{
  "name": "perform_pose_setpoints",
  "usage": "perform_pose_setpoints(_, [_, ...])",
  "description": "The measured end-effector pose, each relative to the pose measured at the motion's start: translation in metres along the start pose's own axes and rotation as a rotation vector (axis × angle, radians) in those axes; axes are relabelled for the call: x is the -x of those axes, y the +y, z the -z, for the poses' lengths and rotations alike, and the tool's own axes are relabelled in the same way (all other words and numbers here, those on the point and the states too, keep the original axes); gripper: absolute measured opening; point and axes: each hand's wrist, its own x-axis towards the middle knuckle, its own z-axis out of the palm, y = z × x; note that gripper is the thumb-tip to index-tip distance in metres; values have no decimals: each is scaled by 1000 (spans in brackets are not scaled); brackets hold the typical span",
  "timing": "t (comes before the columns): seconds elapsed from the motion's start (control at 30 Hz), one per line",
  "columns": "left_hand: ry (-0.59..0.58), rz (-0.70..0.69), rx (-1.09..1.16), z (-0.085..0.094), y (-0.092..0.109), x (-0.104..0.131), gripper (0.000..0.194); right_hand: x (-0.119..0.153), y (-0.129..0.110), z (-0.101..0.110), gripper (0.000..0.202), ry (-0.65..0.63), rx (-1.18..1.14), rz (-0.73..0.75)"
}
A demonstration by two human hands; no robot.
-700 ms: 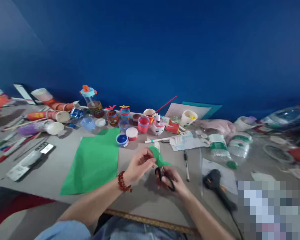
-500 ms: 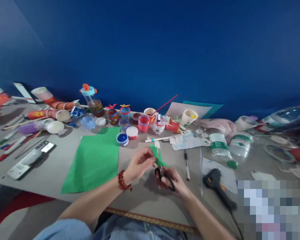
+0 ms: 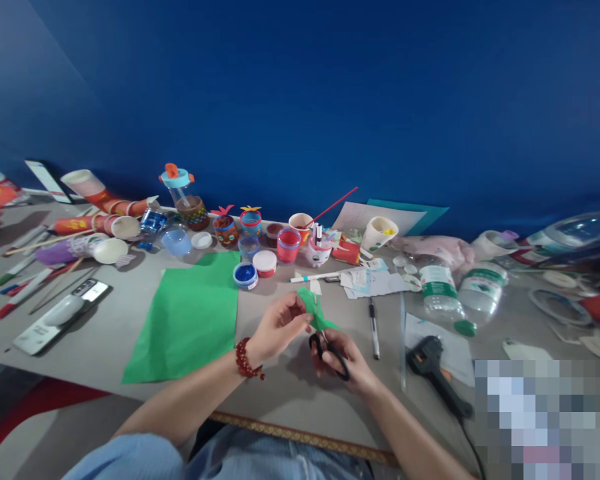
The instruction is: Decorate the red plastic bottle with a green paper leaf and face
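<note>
We see a small green paper piece point(image 3: 311, 305) held up above the middle of the grey tabletop point(image 3: 280, 403), between our two hands. Our left hand point(image 3: 279, 328) pinches its lower left edge between thumb and fingers, the other fingers curled in. Our right hand point(image 3: 353, 363) is closed around the black handles of a pair of scissors point(image 3: 341, 362), whose blades point up at the paper's lower end; we cannot tell how far apart the blades stand. A reddish beaded bracelet point(image 3: 247, 360) circles our left wrist. Left of that hand a large green sheet point(image 3: 195, 320) lies flat, a notch missing from its upper left corner. Beyond our hands lies a white marker point(image 3: 317, 277), and to its left stand an open pot of blue paint point(image 3: 245, 275) and, touching it, a white-lidded pot point(image 3: 265, 263). A red pot point(image 3: 289, 245) is just behind these, near a cup point(image 3: 301, 223) with a thin red stick point(image 3: 333, 207) leaning out of it. To the right of our right hand we find a pen point(image 3: 375, 333), then a black glue gun point(image 3: 437, 373) partly over a pale sheet point(image 3: 453, 350). Farther back on that side are two clear bottles point(image 3: 437, 287) with green-and-white labels, a green cap point(image 3: 465, 328) near them. At far left a phone point(image 3: 63, 319) lies on the table, and a plain blue wall point(image 3: 300, 100) rises behind everything.
</note>
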Motion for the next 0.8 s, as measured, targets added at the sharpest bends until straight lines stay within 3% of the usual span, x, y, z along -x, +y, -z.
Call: perform_pose_setpoints(0.8, [8, 11, -9, -2, 1, 2, 26, 1, 7, -2, 49, 50, -28, -9])
